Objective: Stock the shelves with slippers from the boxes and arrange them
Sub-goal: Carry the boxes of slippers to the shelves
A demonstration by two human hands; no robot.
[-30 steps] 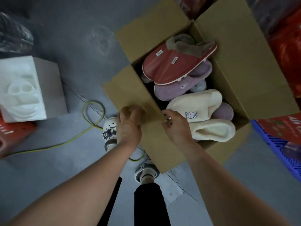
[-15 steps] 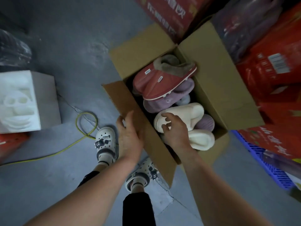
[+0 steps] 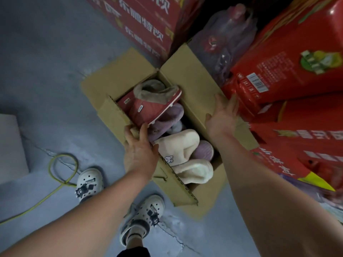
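Right hand [image 3: 222, 115] off cream slipper [image 3: 182, 145], now flat on right flap [image 3: 187, 75] of box [image 3: 104, 86], fingers [image 3: 220, 102] straight. Left hand [image 3: 139, 149] still grips left flap [image 3: 113, 115], thumb inside, fingers [image 3: 128, 134] outside.

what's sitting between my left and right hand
Head view: the cardboard box interior, with cream slippers and purple slippers between left hand and right hand.

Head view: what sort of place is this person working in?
Likely a shop stockroom or warehouse: stacked red printed cartons, a bare concrete floor, and an open cardboard box full of slippers.
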